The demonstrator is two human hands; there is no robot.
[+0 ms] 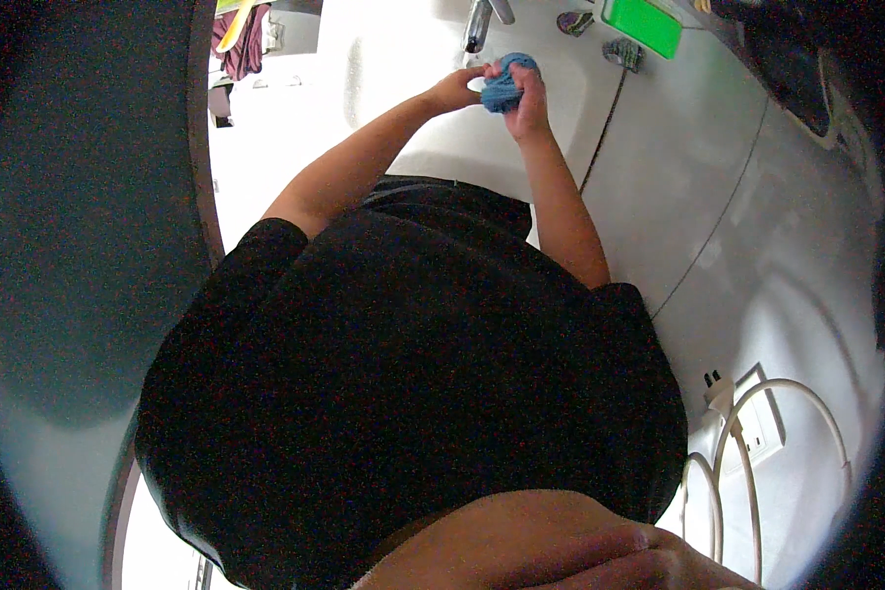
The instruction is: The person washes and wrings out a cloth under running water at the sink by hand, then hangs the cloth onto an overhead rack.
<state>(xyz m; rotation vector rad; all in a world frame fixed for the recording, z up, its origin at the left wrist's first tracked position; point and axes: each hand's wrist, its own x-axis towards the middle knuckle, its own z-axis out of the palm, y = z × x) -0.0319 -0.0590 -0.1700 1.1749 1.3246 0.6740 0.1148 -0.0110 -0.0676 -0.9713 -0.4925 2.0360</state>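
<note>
Both hands up at the sink, meeting on one blue cloth (503, 94). Right hand (531, 106) is closed round its right side, cloth bunched in the grasp. Left hand (454, 91) has its fingers against the cloth's left edge; cannot tell whether they grip or only press. Cloth is crumpled, held over the white basin (565, 118), just below and a bit right of the metal faucet (478, 28) in view. Cannot tell if water runs.

Surface: basin is pale, smooth, wide, with rounded corners; its near part is shaded. Right of it, pale panels (678, 157) with thin dark joint lines, curved by the lens. Bright green tray (644, 25) at upper right; grey scrubber-like item (621, 55) just beside its lower left. Small dark patterned item (574, 22) between faucet and tray, kind unclear.

Room: tight space. Large dark grey-green panel (79, 246) fills the left side, with a brownish edge strip. Upper left, purple cloth (249, 49) with a yellow-orange item (236, 28) over it. Lower right, white wall socket (767, 423); white plug (720, 393) in front, prongs exposed, its cable (754, 511) looping down. Dark object (782, 64) at upper right, unclear. Black short-sleeved top (413, 374) takes up the centre.
</note>
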